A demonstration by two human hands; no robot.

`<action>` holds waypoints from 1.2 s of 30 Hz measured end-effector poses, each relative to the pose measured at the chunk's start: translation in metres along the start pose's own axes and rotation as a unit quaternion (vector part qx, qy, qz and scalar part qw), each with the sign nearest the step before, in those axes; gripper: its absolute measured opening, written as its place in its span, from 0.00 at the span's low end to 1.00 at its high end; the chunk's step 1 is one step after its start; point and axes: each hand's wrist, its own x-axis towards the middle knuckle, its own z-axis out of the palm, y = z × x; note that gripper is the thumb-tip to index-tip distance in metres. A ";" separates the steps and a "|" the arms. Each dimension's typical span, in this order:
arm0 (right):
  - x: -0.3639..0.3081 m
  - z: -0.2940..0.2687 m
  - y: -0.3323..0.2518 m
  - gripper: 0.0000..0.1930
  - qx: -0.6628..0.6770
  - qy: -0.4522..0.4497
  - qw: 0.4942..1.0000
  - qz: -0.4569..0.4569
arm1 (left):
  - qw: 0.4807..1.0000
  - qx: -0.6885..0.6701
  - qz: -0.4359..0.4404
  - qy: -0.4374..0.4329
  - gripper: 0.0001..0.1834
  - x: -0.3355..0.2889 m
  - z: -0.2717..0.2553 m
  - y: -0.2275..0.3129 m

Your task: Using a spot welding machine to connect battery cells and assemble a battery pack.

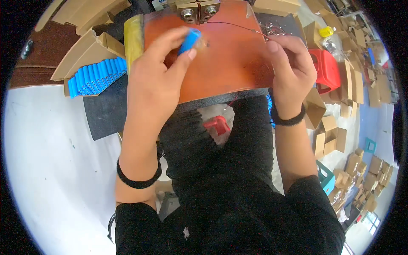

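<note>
Over the orange work surface (pixel 229 68), my left hand (pixel 155 80) grips a blue cylindrical battery cell (pixel 190 41) between thumb and fingers. The cell is tilted and a little blurred. My right hand (pixel 293 68) is closed in a pinch on a thin dark wire (pixel 238 24), at the surface's right edge. From the right fingers the wire runs left toward a metal fixture (pixel 198 13) with two round metal parts at the far edge. Motion smears the fingertips of both hands.
At left, an open cardboard box (pixel 63 70) holds many blue cells (pixel 97 75). A yellow strip (pixel 134 40) lines the surface's left side. Tangled wires with small parts (pixel 274 29) lie at far right, near a red plastic stool (pixel 326 70). More cardboard boxes (pixel 329 138) stand on the right.
</note>
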 end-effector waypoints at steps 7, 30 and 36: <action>-0.005 -0.006 0.004 0.05 -0.015 -0.009 1.000 -0.009 | 0.991 0.114 0.057 -0.044 0.17 0.017 0.001 -0.002; -0.012 0.004 0.014 0.04 0.000 -0.021 0.997 0.080 | 0.991 0.133 0.023 -0.027 0.18 0.025 0.002 -0.001; -0.006 0.001 0.009 0.04 0.003 -0.026 0.997 0.069 | 0.995 0.095 0.020 -0.025 0.15 0.023 0.005 -0.006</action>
